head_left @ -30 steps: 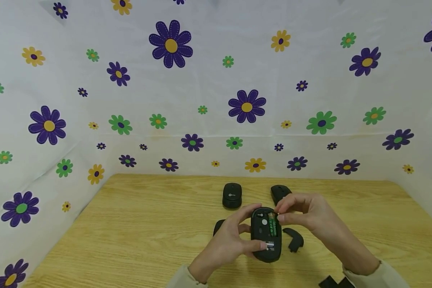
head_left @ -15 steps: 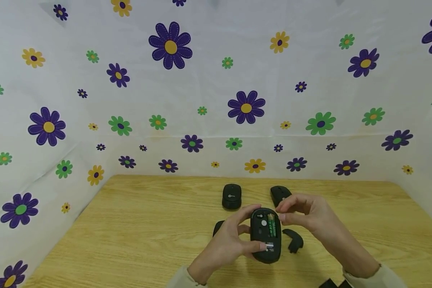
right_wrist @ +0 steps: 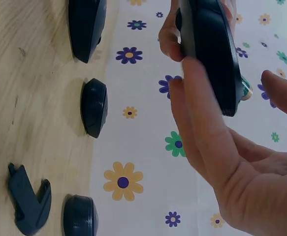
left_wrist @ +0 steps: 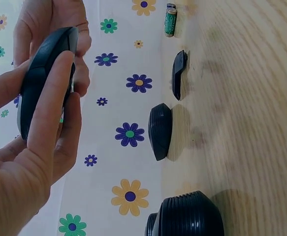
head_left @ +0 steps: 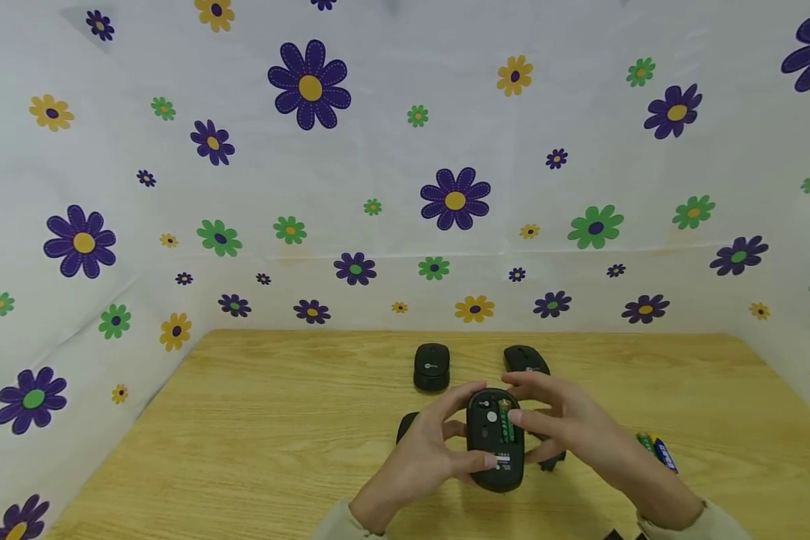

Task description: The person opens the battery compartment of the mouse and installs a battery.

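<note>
My left hand (head_left: 424,454) grips a black computer mouse (head_left: 486,480) by its sides, its underside toward the head camera and the left thumb across the label. Green batteries (head_left: 505,429) lie in its uncovered compartment. My right hand (head_left: 574,420) is at the mouse's right edge, thumb tip over the batteries in the head view, other fingers spread around the far side. In the right wrist view, a battery end (right_wrist: 246,88) juts past the mouse's edge, and the right thumb stands apart from it. A curved black cover piece (head_left: 552,459) lies on the table, partly hidden by the right hand.
Behind the hands stand two black mice, one at the centre (head_left: 432,367) and one to the right (head_left: 525,358). Another dark rounded object (head_left: 406,427) is partly hidden behind the left hand. Loose batteries (head_left: 663,454) lie beyond the right forearm. A flowered cloth (head_left: 351,187) hangs behind the table.
My right hand has gone from pinched fingertips at the compartment's upper right to spread fingers around the mouse's right side. Loose batteries now show past the forearm. The left hand keeps its grip.
</note>
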Action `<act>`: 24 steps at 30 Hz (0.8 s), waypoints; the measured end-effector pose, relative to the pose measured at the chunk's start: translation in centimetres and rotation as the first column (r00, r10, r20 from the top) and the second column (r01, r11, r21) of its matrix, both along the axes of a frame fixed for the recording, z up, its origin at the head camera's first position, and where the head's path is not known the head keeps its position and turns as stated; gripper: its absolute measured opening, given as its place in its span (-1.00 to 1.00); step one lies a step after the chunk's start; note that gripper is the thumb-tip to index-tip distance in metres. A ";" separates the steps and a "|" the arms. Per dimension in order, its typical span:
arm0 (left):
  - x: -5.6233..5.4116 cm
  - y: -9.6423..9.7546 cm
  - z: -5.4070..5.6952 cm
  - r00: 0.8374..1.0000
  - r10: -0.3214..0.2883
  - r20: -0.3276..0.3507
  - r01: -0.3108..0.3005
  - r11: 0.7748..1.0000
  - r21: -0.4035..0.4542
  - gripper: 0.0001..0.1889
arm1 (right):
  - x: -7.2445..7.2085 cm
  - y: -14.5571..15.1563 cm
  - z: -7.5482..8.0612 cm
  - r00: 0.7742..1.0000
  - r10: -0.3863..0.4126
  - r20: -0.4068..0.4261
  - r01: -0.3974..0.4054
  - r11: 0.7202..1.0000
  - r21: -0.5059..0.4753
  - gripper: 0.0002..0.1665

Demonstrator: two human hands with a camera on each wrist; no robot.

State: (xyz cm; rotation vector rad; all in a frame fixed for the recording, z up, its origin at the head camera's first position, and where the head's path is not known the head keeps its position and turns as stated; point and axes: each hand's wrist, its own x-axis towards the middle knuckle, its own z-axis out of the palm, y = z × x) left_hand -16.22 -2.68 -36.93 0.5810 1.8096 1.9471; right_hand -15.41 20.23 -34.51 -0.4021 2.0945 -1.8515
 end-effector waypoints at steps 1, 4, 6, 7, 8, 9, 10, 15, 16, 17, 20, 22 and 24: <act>0.0 0.0 0.0 1.000 -0.002 -0.005 0.002 1.000 0.002 -0.19 | 0.0 0.0 0.0 1.000 0.016 0.019 -0.016 1.000 -0.002 -0.20; 0.0 0.0 0.2 1.000 -0.006 -0.011 0.006 1.000 0.007 -0.21 | 0.0 -0.1 -0.3 0.997 0.061 0.056 -0.060 0.998 -0.019 -0.23; 0.0 0.0 0.2 1.000 -0.007 -0.014 0.007 1.000 0.009 -0.21 | 0.0 -0.2 -0.6 0.993 0.084 0.077 -0.081 0.996 -0.042 -0.27; 0.0 0.0 0.2 1.000 -0.006 -0.018 0.007 1.000 0.008 -0.21 | 0.0 -0.3 -0.8 0.992 0.088 0.089 -0.083 0.995 -0.055 -0.28; 0.1 0.0 0.3 1.000 -0.003 -0.019 0.003 1.000 0.006 -0.22 | 0.0 -0.4 -0.9 0.991 0.091 0.096 -0.085 0.994 -0.066 -0.28; 0.1 0.0 0.3 1.000 0.001 -0.022 0.000 1.000 0.004 -0.22 | 0.1 -0.6 -1.0 0.991 0.088 0.105 -0.080 0.994 -0.078 -0.28; 0.1 -0.1 0.3 1.000 0.004 -0.024 -0.004 1.000 0.001 -0.22 | 0.1 -0.8 -1.1 0.990 0.083 0.112 -0.074 0.993 -0.087 -0.27; 0.1 -0.2 0.3 0.999 0.014 -0.039 -0.014 1.000 -0.004 -0.22 | 0.3 -1.6 -1.3 0.992 0.020 0.126 -0.008 0.996 -0.092 -0.26; 0.1 -0.2 0.3 0.999 0.012 -0.043 -0.012 1.000 -0.004 -0.22 | 0.4 -1.7 -1.3 0.992 0.006 0.126 0.005 0.996 -0.086 -0.26; 0.2 -0.2 0.2 0.999 0.011 -0.045 -0.011 1.000 -0.003 -0.22 | 0.4 -1.8 -1.3 0.992 -0.008 0.126 0.018 0.997 -0.079 -0.25; 0.2 -0.1 0.2 0.999 0.011 -0.053 -0.011 1.000 -0.002 -0.22 | 0.5 -2.0 -1.1 0.991 -0.038 0.125 0.045 0.997 -0.060 -0.25; 0.2 -0.1 0.2 0.998 0.012 -0.059 -0.013 1.000 -0.006 -0.22 | 0.5 -2.0 -1.1 0.991 -0.050 0.125 0.057 0.997 -0.054 -0.24; 0.1 -0.1 0.2 0.998 0.013 -0.060 -0.014 1.000 -0.006 -0.22 | 0.5 -2.1 -1.2 0.990 -0.055 0.127 0.063 0.997 -0.053 -0.23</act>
